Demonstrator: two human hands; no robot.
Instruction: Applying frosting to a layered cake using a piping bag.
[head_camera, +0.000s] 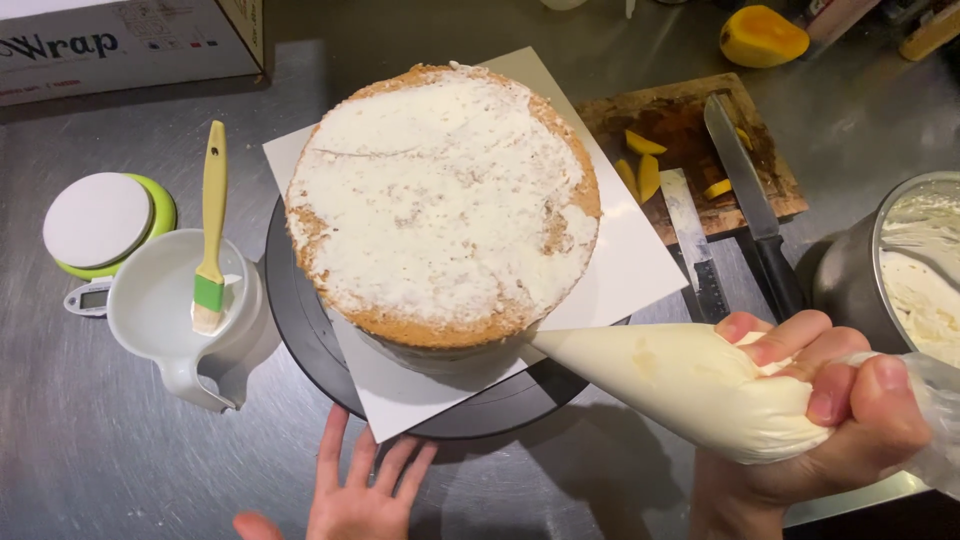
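A round sponge cake (442, 200) with a thin white cream coat on top stands on a white square board (630, 265), which rests on a black turntable (300, 320). My right hand (830, 400) squeezes a full piping bag of cream (680, 385); its tip touches the cake's lower right side. My left hand (362, 490) lies flat with spread fingers on the steel counter, its fingertips at the turntable's front edge.
A white jug (165, 320) holding a yellow-green pastry brush (211, 230) stands left, beside a small green scale (100, 222). A wooden board (690, 150) carries mango slices and two knives. A metal bowl of cream (925, 275) sits right. A cardboard box (120, 40) is far left.
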